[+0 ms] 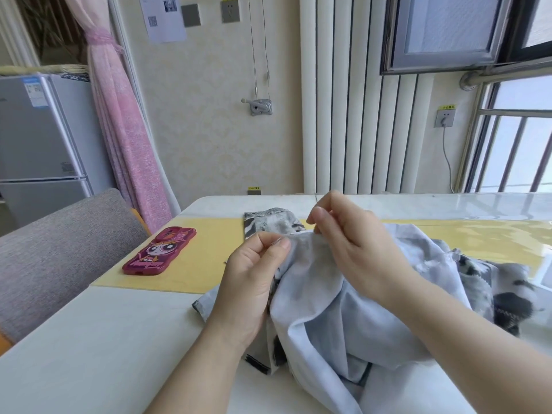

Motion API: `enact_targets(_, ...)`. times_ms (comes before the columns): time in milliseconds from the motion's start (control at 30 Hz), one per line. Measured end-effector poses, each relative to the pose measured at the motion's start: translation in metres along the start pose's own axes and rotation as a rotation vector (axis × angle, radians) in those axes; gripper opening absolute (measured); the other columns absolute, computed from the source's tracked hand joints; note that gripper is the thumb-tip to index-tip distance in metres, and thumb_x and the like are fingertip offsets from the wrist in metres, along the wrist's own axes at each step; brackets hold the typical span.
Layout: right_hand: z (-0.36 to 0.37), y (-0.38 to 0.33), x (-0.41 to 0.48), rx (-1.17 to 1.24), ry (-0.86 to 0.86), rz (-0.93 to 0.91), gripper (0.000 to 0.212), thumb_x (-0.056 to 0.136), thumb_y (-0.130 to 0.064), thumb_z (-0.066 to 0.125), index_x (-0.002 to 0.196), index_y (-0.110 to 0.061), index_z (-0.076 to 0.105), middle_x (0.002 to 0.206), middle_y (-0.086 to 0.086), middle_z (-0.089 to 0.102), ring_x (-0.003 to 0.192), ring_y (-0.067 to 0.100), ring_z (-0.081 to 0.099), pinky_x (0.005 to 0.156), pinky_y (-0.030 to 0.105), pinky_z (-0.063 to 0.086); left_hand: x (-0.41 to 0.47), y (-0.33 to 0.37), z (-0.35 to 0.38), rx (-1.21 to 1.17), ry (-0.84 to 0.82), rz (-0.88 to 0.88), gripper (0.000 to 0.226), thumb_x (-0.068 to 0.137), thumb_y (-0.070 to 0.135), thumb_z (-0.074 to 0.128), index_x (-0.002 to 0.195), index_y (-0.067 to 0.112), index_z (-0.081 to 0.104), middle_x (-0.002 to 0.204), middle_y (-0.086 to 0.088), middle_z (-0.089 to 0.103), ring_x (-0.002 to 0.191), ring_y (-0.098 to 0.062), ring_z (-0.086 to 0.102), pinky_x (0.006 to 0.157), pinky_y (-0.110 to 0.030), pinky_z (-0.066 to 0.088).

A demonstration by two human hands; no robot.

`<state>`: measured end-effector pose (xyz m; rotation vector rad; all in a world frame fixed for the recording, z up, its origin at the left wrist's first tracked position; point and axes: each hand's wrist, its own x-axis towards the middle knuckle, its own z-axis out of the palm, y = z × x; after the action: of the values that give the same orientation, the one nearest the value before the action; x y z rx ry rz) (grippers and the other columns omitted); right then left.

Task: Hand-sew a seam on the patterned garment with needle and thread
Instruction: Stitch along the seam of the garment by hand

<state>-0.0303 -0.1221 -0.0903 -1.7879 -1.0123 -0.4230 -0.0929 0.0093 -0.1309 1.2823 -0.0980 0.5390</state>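
Note:
The patterned garment (343,318), pale blue-white inside with a grey and black print outside, lies bunched on the table in front of me. My left hand (254,279) pinches a raised fold of it between thumb and forefinger, where a thin needle glints. My right hand (349,234) has its fingers curled over the same fold just to the right and pinches the fabric edge. A fine thread runs up from that hand. The needle is too small to see clearly.
A red phone case with a cartoon face (159,251) lies on the yellow mat (203,258) to the left. The white table (104,339) meets a grey chair back (59,249) at the left. Wall and radiator stand behind.

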Motion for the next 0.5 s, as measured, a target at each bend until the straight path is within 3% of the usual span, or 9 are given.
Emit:
enact_targets(133, -0.003, 0.01, 0.002, -0.145, -0.001, -0.035, 0.02, 0.099, -0.021, 0.043, 0.086, -0.008, 0.05, 0.054, -0.017, 0.05, 0.052, 0.009, 0.043, 0.05, 0.02, 0.031, 0.002, -0.002, -0.004, 0.073, -0.015, 0.013, 0.016, 0.068, 0.037, 0.072, 0.074, 0.023, 0.069, 0.082, -0.015, 0.065, 0.082, -0.026, 0.058, 0.082, -0.044, 0.046)
enact_targets(200, -0.005, 0.015, 0.004, -0.187, -0.005, -0.04, 0.018, 0.098, -0.02, 0.044, 0.085, -0.009, 0.05, 0.049, -0.012, 0.047, 0.054, 0.01, 0.044, 0.052, 0.024, 0.032, 0.002, -0.001, -0.007, 0.17, -0.005, 0.032, 0.017, 0.072, 0.037, 0.074, 0.079, 0.022, 0.071, 0.085, -0.017, 0.068, 0.084, -0.026, 0.06, 0.088, -0.049, 0.046)
enact_targets(333, -0.009, 0.02, 0.006, -0.238, -0.035, 0.009, 0.016, 0.098, -0.022, 0.045, 0.082, -0.018, 0.047, 0.05, -0.007, 0.045, 0.059, 0.015, 0.047, 0.056, 0.031, 0.034, 0.002, -0.001, -0.007, 0.299, 0.004, 0.05, 0.009, 0.075, 0.03, 0.072, 0.077, 0.021, 0.073, 0.077, -0.003, 0.073, 0.075, -0.011, 0.064, 0.079, -0.029, 0.05)
enact_targets(400, -0.013, 0.018, 0.008, -0.273, -0.099, 0.042, 0.016, 0.098, -0.024, 0.045, 0.082, -0.02, 0.047, 0.052, -0.007, 0.049, 0.057, 0.011, 0.047, 0.053, 0.027, 0.033, 0.002, -0.002, -0.006, 0.33, 0.009, 0.049, 0.004, 0.078, 0.018, 0.07, 0.079, 0.022, 0.071, 0.074, 0.005, 0.073, 0.072, -0.003, 0.064, 0.074, -0.017, 0.049)
enact_targets(500, -0.024, 0.012, 0.011, -0.328, -0.268, 0.113, 0.018, 0.098, -0.023, 0.045, 0.082, -0.022, 0.053, 0.053, -0.012, 0.051, 0.057, 0.001, 0.048, 0.053, 0.017, 0.036, 0.003, -0.004, -0.006, 0.382, 0.002, 0.066, 0.018, 0.083, 0.005, 0.068, 0.08, 0.023, 0.069, 0.073, 0.012, 0.073, 0.071, 0.003, 0.065, 0.071, -0.01, 0.046)
